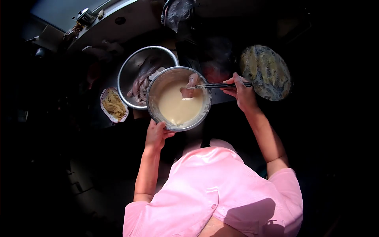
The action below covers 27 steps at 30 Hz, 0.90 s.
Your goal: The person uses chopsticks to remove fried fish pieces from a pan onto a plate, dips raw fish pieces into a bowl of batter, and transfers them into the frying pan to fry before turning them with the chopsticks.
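My left hand [158,134] grips the lower rim of a metal bowl [149,94] with pale, creamy batter [177,106] in it. In my right hand [241,93] is a pair of dark chopsticks [223,85], pointing left over the bowl. Their tips hold a pinkish strip of raw fish or meat [188,93], whose lower end dips into the batter. Behind and to the left, partly covered by the batter bowl, stands a larger metal basin [125,73] with several raw, pinkish-grey strips [140,87] inside.
A small white dish [103,103] of yellowish paste sits left of the basin. On the right is a round plate or pan [287,79] of long, browned pieces. Between them lies a dark, hazy area with a reddish patch [217,73]. A clear plastic bag [178,15] is at the back.
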Each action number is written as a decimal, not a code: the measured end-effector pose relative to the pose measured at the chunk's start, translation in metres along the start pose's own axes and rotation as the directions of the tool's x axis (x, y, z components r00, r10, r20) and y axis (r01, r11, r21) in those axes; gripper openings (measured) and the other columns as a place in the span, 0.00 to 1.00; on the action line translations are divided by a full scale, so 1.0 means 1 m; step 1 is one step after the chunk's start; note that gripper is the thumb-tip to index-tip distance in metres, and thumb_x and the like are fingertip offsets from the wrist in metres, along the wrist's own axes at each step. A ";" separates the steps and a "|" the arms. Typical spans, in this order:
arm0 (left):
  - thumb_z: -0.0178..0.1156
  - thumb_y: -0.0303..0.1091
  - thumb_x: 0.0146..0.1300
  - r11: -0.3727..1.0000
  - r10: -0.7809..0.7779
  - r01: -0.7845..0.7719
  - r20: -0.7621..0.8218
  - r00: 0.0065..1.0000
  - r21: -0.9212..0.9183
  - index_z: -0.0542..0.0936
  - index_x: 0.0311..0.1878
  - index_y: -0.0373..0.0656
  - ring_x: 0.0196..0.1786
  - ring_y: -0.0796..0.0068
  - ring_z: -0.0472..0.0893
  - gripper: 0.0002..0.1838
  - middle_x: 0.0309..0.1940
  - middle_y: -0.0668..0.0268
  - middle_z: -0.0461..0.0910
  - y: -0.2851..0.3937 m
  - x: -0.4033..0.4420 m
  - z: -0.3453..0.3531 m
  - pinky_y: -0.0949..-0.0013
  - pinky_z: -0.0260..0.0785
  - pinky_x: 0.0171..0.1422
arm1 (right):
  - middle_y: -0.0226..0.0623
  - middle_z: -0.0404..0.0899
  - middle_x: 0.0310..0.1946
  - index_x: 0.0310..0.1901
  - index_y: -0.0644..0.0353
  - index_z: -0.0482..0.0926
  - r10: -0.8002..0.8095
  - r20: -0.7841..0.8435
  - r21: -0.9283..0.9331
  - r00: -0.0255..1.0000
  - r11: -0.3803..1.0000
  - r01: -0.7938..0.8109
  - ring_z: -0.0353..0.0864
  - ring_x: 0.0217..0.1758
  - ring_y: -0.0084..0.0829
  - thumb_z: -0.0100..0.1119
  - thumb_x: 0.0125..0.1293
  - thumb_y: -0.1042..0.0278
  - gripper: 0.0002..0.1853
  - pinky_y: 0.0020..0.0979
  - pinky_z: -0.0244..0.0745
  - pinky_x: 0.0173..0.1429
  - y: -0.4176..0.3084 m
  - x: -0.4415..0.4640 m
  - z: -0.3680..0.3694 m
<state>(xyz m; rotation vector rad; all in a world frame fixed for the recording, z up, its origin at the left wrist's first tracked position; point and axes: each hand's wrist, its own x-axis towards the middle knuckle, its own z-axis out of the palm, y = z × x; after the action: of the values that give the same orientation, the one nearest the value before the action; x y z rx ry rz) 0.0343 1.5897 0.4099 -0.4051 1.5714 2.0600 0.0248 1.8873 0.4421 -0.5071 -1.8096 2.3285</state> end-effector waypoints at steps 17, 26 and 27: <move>0.43 0.25 0.57 0.994 -0.083 0.080 0.049 0.995 0.075 0.64 0.48 0.38 0.24 0.73 0.78 0.14 0.29 0.59 0.76 -0.034 -0.021 0.099 0.77 0.74 0.23 | 0.41 0.74 0.35 0.30 0.67 0.74 -0.116 0.036 -0.296 0.993 0.947 0.121 0.77 0.37 0.31 0.46 0.64 0.58 0.18 0.28 0.76 0.41 -0.063 -0.087 -0.114; 0.43 0.25 0.56 0.994 -0.092 0.085 0.112 0.989 0.071 0.63 0.49 0.37 0.22 0.72 0.78 0.15 0.29 0.58 0.76 -0.049 -0.027 0.121 0.77 0.74 0.22 | 0.39 0.76 0.34 0.29 0.67 0.76 -0.445 0.227 -0.538 0.866 0.684 0.492 0.75 0.35 0.27 0.51 0.59 0.75 0.06 0.24 0.70 0.40 -0.042 -0.098 -0.125; 0.43 0.25 0.56 0.994 -0.088 0.080 0.112 0.990 0.071 0.63 0.49 0.37 0.22 0.72 0.78 0.15 0.29 0.58 0.76 -0.051 -0.028 0.122 0.77 0.74 0.22 | 0.39 0.76 0.33 0.29 0.67 0.76 -0.446 0.249 -0.554 0.860 0.663 0.504 0.75 0.35 0.27 0.51 0.59 0.75 0.06 0.24 0.70 0.39 -0.039 -0.098 -0.128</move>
<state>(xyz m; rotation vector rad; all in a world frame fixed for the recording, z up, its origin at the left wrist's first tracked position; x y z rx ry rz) 0.0946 1.7107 0.4180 -0.3172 1.5237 1.9269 0.1574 1.9826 0.4686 0.0429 -2.3695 1.4166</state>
